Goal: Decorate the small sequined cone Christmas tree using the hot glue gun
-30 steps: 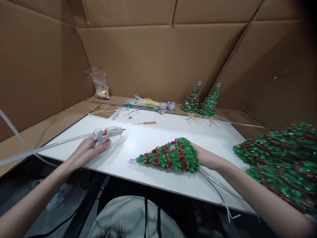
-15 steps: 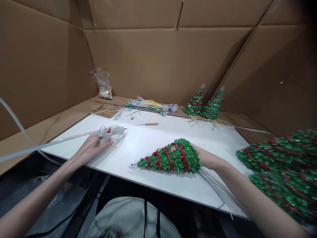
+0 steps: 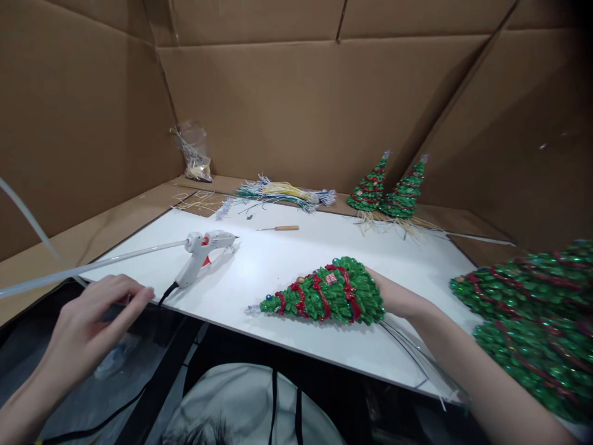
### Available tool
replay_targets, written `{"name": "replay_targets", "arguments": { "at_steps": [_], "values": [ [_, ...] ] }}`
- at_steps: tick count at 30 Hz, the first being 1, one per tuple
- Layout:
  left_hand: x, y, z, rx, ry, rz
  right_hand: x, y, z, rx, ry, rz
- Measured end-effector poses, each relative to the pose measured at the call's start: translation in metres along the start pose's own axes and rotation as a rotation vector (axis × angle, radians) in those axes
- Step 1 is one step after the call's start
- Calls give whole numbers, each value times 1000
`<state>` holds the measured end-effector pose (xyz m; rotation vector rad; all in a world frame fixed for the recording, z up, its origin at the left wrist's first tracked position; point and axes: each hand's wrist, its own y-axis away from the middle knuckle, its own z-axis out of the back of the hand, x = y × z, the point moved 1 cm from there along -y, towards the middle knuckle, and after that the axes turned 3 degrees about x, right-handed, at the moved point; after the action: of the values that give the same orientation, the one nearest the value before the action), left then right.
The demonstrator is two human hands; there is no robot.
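Note:
A green sequined Christmas tree (image 3: 328, 293) with red garlands lies on its side on the white board (image 3: 278, 266), tip pointing left. My right hand (image 3: 393, 296) grips its base from the right, mostly hidden behind it. A white glue gun (image 3: 204, 250) with a long clear glue stick rests on the board. My left hand (image 3: 88, 321) hovers off the board's near left edge, fingers apart, holding nothing.
Two small finished trees (image 3: 386, 188) stand at the back. Larger green trees (image 3: 532, 315) lie at the right. A bundle of coloured wires (image 3: 282, 194), a wooden-handled awl (image 3: 280, 228) and a plastic bag (image 3: 194, 151) sit toward the back. Cardboard walls surround the table.
My left hand let go of the glue gun and drew back toward me. The gun now lies on the board. The tree stays in my right hand.

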<state>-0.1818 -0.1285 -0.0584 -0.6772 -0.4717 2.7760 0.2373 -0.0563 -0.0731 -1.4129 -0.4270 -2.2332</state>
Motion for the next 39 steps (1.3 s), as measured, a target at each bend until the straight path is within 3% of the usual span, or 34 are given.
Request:
{"name": "replay_targets", "arguments": {
  "at_steps": [5,10,14,24,39],
  "values": [
    [-31,-5,-24,197,191,-311,3,0,-3,-2,-1,0],
    [-60,-29,-61,207,211,-554,4,0,-4,-22,-20,-32],
    [-77,-40,-80,128,202,-704,3,1,-3,-13,-37,-30],
    [-84,-45,-106,71,245,-658,-6,3,-4,-5,-66,-19],
    [-87,-49,-106,135,287,-647,-16,4,-4,-10,-112,-12]
  ]
}}
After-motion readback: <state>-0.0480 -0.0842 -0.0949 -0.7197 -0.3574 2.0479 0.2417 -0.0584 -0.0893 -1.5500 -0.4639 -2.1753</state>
